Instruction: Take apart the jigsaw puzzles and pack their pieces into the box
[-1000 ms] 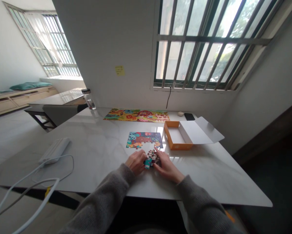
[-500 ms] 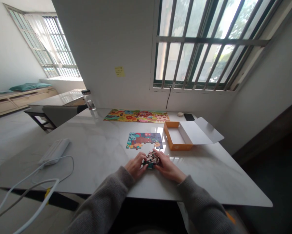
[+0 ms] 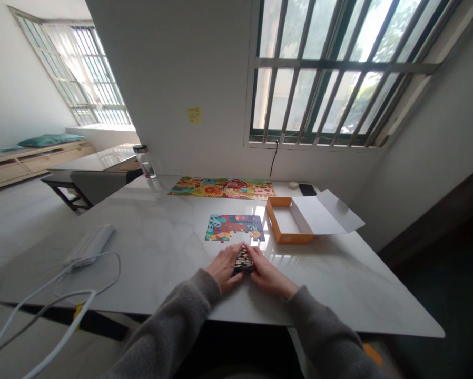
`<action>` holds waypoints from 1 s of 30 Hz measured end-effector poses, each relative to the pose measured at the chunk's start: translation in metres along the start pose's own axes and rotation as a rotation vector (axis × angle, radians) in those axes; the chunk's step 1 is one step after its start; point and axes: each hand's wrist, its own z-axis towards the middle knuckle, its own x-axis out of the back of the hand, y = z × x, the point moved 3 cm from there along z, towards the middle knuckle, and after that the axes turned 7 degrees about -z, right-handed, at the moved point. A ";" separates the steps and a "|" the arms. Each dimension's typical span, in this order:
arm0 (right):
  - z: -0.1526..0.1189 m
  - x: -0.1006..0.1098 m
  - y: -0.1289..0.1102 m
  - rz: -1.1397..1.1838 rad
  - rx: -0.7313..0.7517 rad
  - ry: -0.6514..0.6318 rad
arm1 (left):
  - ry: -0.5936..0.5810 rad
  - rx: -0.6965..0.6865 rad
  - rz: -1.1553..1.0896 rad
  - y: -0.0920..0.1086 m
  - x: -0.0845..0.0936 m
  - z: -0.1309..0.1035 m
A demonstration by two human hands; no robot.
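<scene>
Largest item: the glossy white, marble-patterned table [image 3: 153, 258]. Its smooth top could let loose pieces slide if bumped. The open orange cardboard box with a white lid [image 3: 293, 238] stands to the right, well apart from the hands; contact there appears a minor risk. The flat, multicoloured cardboard jigsaw [image 3: 216, 226] has a gap along its near side and lies just beyond the fingertips. A forward push by the hands could shift or unseat its edge pieces. The left hand [image 3: 224, 267] and right hand [image 3: 270, 273] jointly grasp, from opposite sides, the compact stack of small cardboard pieces [image 3: 243, 259] on the near part of the table. Uneven pressure could buckle the layers; an early release on one side could spill them. Whether every layer is gripped, I cannot tell.
</scene>
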 end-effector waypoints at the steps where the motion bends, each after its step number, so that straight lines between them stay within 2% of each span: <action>1: 0.000 -0.004 0.000 -0.026 -0.021 0.004 | -0.002 0.005 0.002 0.001 0.000 0.001; 6: 0.001 -0.013 -0.002 -0.119 -0.082 -0.013 | -0.004 0.027 -0.006 0.001 0.002 0.003; 10: 0.003 -0.003 0.000 -0.004 -0.101 -0.012 | 0.064 0.093 -0.048 -0.004 0.007 0.002; 15: 0.012 0.014 0.018 0.038 -0.152 0.119 | 0.054 0.110 -0.068 -0.003 0.013 0.003; 21: 0.045 0.026 0.033 -0.215 -0.084 0.254 | 0.061 0.149 -0.065 -0.006 0.012 0.005; 26: 0.081 0.028 0.052 -0.502 -0.159 0.245 | 0.096 0.164 -0.086 -0.010 0.014 0.006; 30: 0.102 0.029 0.067 -0.579 -0.215 0.242 | 0.104 0.181 -0.105 -0.011 0.014 0.006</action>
